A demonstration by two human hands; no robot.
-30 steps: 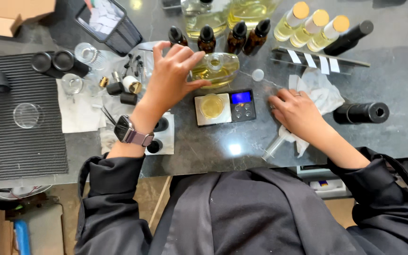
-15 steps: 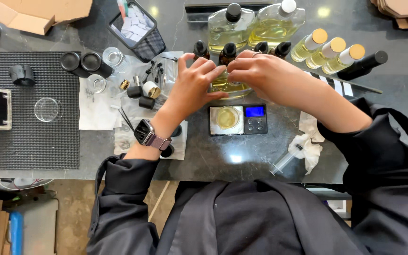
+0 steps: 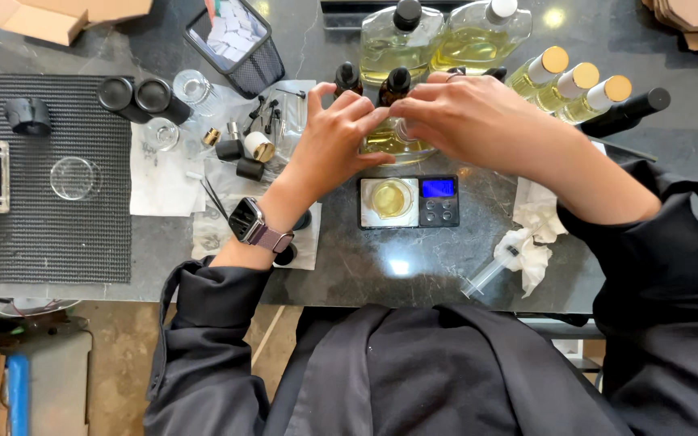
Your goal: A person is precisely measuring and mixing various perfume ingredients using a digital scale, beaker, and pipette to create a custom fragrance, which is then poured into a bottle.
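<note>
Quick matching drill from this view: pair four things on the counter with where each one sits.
Things:
1 scale
2 syringe
3 wire basket
4 glass dish

Places:
A on the ribbed black mat
B far side, left of the big bottles
C near edge, by the crumpled tissue
D just below both hands

Pairs: 1-D, 2-C, 3-B, 4-A
</note>
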